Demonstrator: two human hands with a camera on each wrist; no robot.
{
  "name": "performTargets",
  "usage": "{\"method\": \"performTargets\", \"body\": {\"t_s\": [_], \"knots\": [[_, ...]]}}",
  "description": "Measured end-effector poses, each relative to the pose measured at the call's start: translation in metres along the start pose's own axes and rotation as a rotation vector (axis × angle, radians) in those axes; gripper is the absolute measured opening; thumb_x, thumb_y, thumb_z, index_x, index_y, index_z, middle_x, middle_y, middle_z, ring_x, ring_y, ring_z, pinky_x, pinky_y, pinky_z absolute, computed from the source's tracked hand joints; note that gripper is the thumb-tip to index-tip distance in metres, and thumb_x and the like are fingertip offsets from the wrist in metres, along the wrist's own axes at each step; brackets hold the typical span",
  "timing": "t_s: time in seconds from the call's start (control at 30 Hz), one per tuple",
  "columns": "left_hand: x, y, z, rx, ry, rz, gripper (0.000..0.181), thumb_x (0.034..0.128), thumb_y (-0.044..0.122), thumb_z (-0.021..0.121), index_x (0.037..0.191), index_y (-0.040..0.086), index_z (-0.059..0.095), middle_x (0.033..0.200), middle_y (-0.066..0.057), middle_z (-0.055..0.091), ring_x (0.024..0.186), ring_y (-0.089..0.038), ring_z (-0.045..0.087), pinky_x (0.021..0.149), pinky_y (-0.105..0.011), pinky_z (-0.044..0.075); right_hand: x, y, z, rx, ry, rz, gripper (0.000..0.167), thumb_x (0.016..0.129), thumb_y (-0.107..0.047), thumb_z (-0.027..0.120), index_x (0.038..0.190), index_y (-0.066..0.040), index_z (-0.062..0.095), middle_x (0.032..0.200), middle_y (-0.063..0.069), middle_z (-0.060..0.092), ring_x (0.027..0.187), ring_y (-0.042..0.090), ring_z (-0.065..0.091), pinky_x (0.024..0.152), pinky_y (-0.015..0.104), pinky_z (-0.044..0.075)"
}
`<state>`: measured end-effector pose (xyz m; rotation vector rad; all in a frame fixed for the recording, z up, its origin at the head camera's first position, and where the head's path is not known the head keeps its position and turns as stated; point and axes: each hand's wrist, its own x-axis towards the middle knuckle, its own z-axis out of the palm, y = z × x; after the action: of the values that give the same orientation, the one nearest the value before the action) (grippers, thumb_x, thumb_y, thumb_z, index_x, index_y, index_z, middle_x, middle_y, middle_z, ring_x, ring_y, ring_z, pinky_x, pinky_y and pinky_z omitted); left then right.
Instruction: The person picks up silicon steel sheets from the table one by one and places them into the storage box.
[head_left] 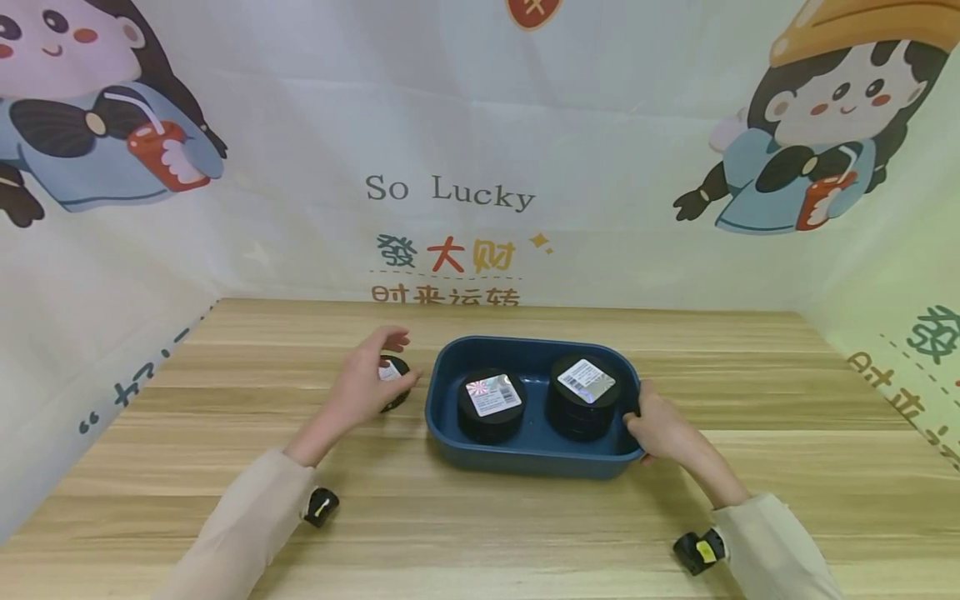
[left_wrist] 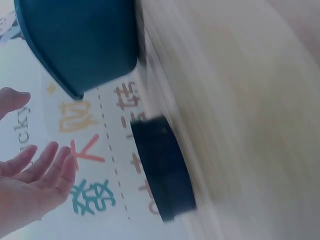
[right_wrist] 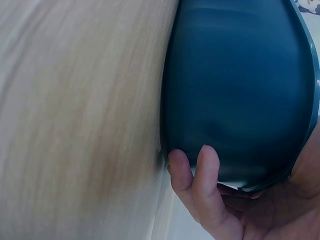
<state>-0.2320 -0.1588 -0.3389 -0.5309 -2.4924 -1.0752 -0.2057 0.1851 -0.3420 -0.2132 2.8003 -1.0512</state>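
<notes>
A blue rectangular bin [head_left: 525, 461] sits on the wooden table. My right hand [head_left: 663, 421] grips its right end; in the right wrist view, the fingers [right_wrist: 207, 172] curl against the outer wall. Inside the bin are a round black container [head_left: 491, 425] on the left and what looks like a stack of black containers [head_left: 583, 417] on the right, with white labels on top. Left of the bin, another round black container [left_wrist: 165, 167] rests on the table. My left hand [head_left: 360, 383] hovers over it with fingers spread, apart from it in the left wrist view.
A pale printed cloth [head_left: 630, 250] with cartoon figures and lettering hangs behind the table [head_left: 480, 533] and along its sides. Small black devices [head_left: 321, 507] are fixed at the sleeve cuffs.
</notes>
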Motion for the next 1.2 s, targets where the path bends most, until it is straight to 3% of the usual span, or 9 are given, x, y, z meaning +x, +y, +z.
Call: {"method": "performTargets", "body": {"t_s": [0.27, 0.53, 0.7, 0.97, 1.2], "knots": [[-0.008, -0.016, -0.018, 0.093, -0.049, -0.152, 0.065, 0.0734, 0.013, 0.069, 0.124, -0.013, 0.037, 0.119, -0.03, 0.043, 0.107, -0.041, 0.043, 0.087, -0.05, 0.036, -0.001, 0.0, 0.0, -0.001, 0.0, -0.001, 0.037, 0.082, 0.003, 0.038, 0.113, 0.019, 0.025, 0.081, 0.036, 0.051, 0.043, 0.022, 0.056, 0.04, 0.03, 0.047], [-0.01, -0.022, -0.028, 0.173, -0.152, -0.326, 0.08, 0.0735, 0.023, 0.07, 0.126, -0.018, 0.027, 0.123, -0.036, 0.036, 0.114, -0.046, 0.034, 0.095, -0.051, 0.03, -0.001, 0.001, 0.0, -0.004, 0.001, 0.004, 0.036, 0.083, 0.003, 0.038, 0.112, 0.019, 0.026, 0.081, 0.035, 0.05, 0.042, 0.021, 0.055, 0.04, 0.03, 0.047], [-0.011, -0.025, -0.031, 0.202, -0.218, -0.37, 0.088, 0.0712, 0.027, 0.072, 0.128, -0.019, 0.023, 0.127, -0.037, 0.031, 0.117, -0.048, 0.03, 0.097, -0.052, 0.027, -0.001, 0.0, 0.0, -0.015, 0.001, 0.008, 0.036, 0.082, 0.003, 0.039, 0.112, 0.019, 0.026, 0.08, 0.035, 0.051, 0.042, 0.021, 0.056, 0.04, 0.029, 0.046], [-0.013, -0.028, -0.033, 0.243, -0.269, -0.403, 0.096, 0.0658, 0.027, 0.076, 0.128, -0.02, 0.021, 0.126, -0.041, 0.028, 0.116, -0.051, 0.027, 0.097, -0.055, 0.025, -0.002, -0.001, 0.0, -0.016, 0.0, 0.013, 0.036, 0.083, 0.003, 0.039, 0.113, 0.019, 0.025, 0.078, 0.032, 0.051, 0.042, 0.021, 0.056, 0.04, 0.029, 0.046], [-0.014, -0.027, -0.035, 0.309, -0.373, -0.453, 0.101, 0.0601, 0.029, 0.079, 0.125, -0.023, 0.022, 0.12, -0.044, 0.031, 0.112, -0.053, 0.03, 0.092, -0.057, 0.029, -0.001, 0.0, -0.001, -0.013, 0.001, 0.004, 0.036, 0.082, 0.003, 0.039, 0.112, 0.019, 0.025, 0.078, 0.032, 0.051, 0.042, 0.021, 0.056, 0.04, 0.029, 0.046]]}}
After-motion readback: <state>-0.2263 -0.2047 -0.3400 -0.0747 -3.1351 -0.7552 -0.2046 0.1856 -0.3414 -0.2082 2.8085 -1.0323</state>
